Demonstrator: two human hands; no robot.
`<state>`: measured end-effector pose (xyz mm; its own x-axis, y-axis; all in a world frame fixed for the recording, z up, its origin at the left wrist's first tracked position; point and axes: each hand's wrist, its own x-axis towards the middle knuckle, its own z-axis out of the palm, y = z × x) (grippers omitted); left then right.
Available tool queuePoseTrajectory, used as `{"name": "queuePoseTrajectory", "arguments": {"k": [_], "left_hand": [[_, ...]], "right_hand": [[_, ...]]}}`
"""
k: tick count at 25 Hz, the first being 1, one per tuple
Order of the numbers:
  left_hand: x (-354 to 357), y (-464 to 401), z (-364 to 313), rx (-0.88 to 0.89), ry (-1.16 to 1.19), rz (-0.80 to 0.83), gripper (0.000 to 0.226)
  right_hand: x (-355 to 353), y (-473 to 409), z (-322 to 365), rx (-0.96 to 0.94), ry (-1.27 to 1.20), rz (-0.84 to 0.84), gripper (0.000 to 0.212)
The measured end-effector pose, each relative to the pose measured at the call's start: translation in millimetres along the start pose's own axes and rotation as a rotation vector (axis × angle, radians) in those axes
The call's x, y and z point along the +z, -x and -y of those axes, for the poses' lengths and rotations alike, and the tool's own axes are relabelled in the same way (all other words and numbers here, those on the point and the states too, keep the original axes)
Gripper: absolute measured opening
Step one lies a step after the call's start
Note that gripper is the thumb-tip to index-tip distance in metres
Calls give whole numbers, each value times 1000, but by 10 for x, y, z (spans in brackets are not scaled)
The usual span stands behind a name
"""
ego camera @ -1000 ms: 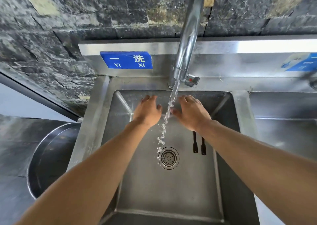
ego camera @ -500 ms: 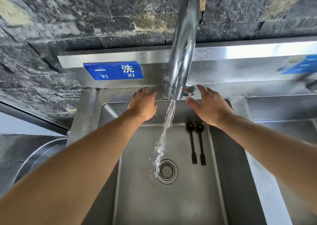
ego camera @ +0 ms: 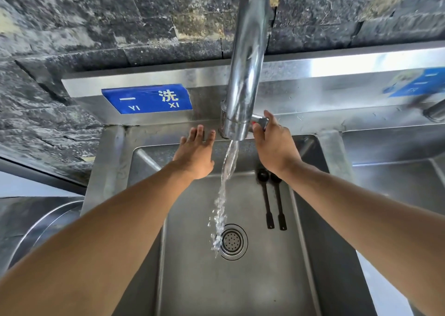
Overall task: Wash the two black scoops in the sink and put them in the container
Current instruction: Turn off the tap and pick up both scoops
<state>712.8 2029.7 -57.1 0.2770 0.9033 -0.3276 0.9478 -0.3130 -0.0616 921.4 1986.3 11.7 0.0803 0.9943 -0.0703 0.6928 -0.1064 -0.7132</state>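
black plastic, by the look of them, the two scoops [ego camera: 273, 201] lie side by side on the sink [ego camera: 240, 286] floor toward its right wall, bowls to the back edge, handles toward the front. they look light, stiff and probably slick when wet; pinching the flat handle ends seems safest. water [ego camera: 225, 190] runs from the tap [ego camera: 245, 75] onto the drain [ego camera: 232, 241], missing them. the right hand [ego camera: 273, 144] grips the tap lever [ego camera: 259, 120]; the left hand [ego camera: 196, 152] hovers flat, fingers straight, holding nothing.
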Motion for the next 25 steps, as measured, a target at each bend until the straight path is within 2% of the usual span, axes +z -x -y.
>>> {"name": "queuePoseTrajectory", "arguments": {"k": [4,12,16,22,25], "left_hand": [[-73,18,-41,-5,14,15,87],[-256,101,-59,-10,91,33,79],[-248,76,-62,1,76,35,79],[-208,66,-116,-15,19,57,83],[-232,92,-196,-61,31,37,81]], "right_hand": [[1,-2,109,4,62,-42,32],[34,-42,272,39,185,-21,17],[35,-22,271,18,232,-24,16],[11,15,245,-113,425,-40,31],[29,7,159,-87,332,-33,36]]}}
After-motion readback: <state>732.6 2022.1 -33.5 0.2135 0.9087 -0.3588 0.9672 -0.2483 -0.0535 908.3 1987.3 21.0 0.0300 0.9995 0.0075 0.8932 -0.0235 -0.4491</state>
